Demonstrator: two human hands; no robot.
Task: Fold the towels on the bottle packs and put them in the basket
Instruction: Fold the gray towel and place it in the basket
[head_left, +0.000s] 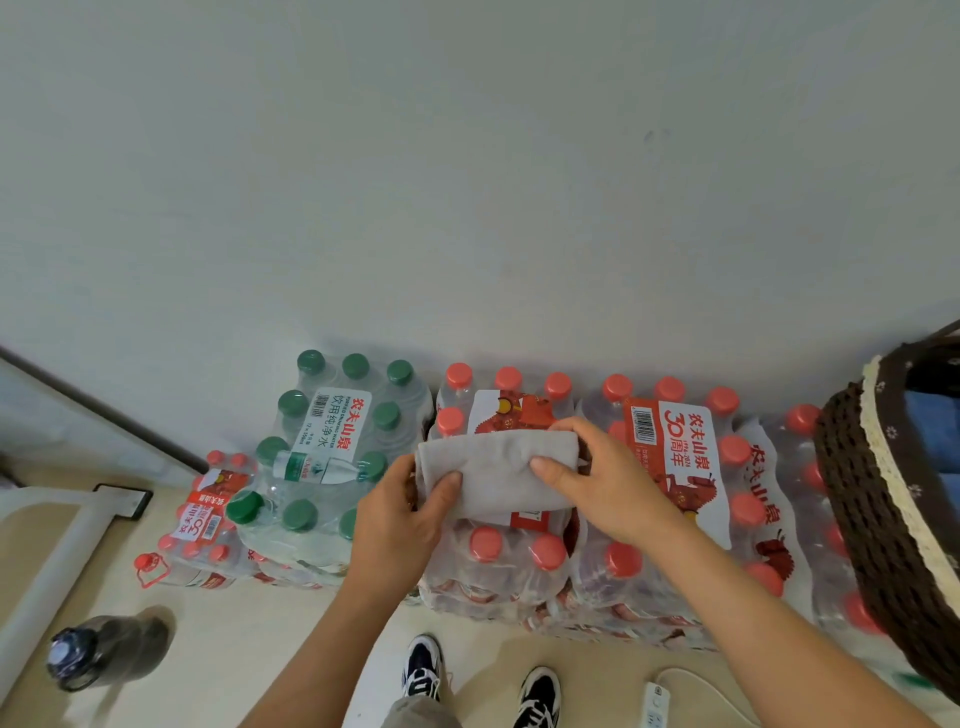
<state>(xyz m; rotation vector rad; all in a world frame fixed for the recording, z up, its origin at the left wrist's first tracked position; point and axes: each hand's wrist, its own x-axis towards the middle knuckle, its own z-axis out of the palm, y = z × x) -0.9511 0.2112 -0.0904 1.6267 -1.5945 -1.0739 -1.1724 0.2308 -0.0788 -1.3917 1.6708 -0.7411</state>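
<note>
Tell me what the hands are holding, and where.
A folded grey towel: the left hand grips its left end, the right hand its right end.

The person is wearing no sleeves over either forearm, and the left hand (402, 512) and right hand (605, 480) are showing no gloves. Grey-brown trousers (421, 714) are showing above 2 black-and-white sneakers (422, 667) with white laces.
</note>
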